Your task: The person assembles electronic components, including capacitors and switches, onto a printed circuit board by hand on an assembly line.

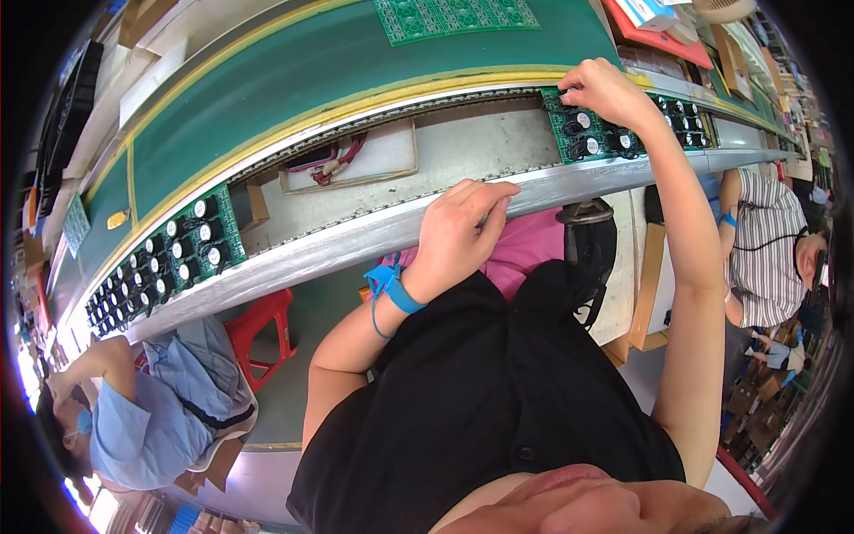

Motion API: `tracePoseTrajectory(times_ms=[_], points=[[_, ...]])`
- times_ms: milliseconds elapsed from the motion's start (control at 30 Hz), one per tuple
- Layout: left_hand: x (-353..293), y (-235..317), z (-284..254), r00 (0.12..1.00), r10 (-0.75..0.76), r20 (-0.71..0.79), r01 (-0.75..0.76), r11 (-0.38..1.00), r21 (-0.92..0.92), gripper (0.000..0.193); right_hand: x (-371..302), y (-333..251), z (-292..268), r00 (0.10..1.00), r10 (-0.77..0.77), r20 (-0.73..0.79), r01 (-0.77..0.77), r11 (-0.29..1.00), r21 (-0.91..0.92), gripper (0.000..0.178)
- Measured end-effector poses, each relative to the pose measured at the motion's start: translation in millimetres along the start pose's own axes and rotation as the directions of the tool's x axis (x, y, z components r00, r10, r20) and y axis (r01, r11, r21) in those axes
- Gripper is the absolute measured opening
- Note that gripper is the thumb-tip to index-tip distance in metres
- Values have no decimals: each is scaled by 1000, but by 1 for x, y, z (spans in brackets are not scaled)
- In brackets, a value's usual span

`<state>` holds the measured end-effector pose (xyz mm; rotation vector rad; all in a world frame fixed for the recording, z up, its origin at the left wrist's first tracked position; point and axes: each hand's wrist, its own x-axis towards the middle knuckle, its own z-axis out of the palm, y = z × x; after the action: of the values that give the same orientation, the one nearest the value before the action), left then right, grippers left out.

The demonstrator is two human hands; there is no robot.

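Observation:
My right hand [607, 92] reaches out to a green circuit board [594, 135] with black capacitors that rides on the conveyor rail, fingers pinched together at the board's far left corner; whether they hold a part I cannot tell. My left hand [463, 230] rests on the metal front rail [356, 233] of the line, fingers curled over its edge, holding nothing visible. A blue wrist strap [391, 287] with a coiled cord sits on my left wrist.
Another populated green board [173, 258] lies on the conveyor to the left. Bare green panels [454, 16] lie on the green belt [294, 80] behind. A shallow tray with red wires [347, 158] sits between rails. Seated people work at left [142, 409] and right [769, 245]. A red stool [262, 334] stands below.

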<state>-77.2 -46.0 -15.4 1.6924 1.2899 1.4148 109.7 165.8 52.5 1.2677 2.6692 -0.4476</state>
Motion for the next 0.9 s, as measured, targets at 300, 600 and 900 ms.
tracePoseTrajectory(times_ms=[300, 600, 900], points=[[-18, 7, -38, 982, 86, -168, -64, 990, 129, 23, 1, -1, 22, 992, -87, -89, 87, 996, -5, 15], [-116, 0, -226, 450, 338, -827, 522, 651, 551, 36, -14, 66, 21, 993, -60, -105, 40, 982, -186, 16], [-197, -78, -404, 158, 248, -956, 825, 499, 266, 39, -40, 182, 8, 973, 79, -217, -147, 938, -314, 16]])
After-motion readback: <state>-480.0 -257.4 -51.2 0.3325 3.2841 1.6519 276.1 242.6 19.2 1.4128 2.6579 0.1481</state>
